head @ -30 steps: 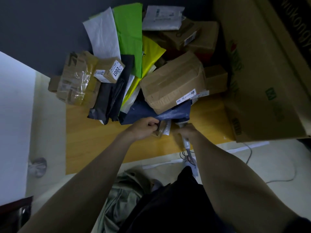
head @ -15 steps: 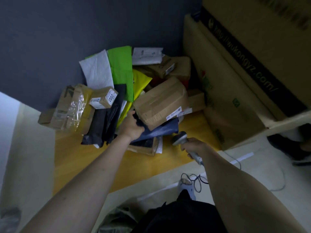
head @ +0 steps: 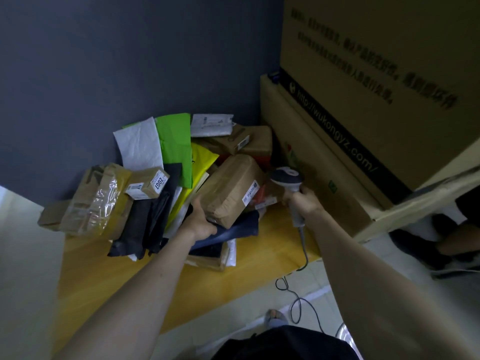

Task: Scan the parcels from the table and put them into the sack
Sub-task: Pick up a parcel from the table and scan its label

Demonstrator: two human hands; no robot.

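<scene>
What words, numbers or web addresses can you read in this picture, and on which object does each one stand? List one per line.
"2007": on the white label of the small brown box at the left of the pile.
"http://wukongyz.com/": on the dark band along the large cardboard carton at the right.
Chinese print on the upper carton: too blurred to read.
White label on the taped brown parcel that the left hand holds: too small to read.

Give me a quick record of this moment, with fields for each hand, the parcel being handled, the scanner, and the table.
left hand: grips the near end of the brown parcel
right hand: holds the scanner
brown parcel: taped, white label facing the scanner
scanner: corded, head beside the label
table: yellow wood, parcels heaped at the wall
</scene>
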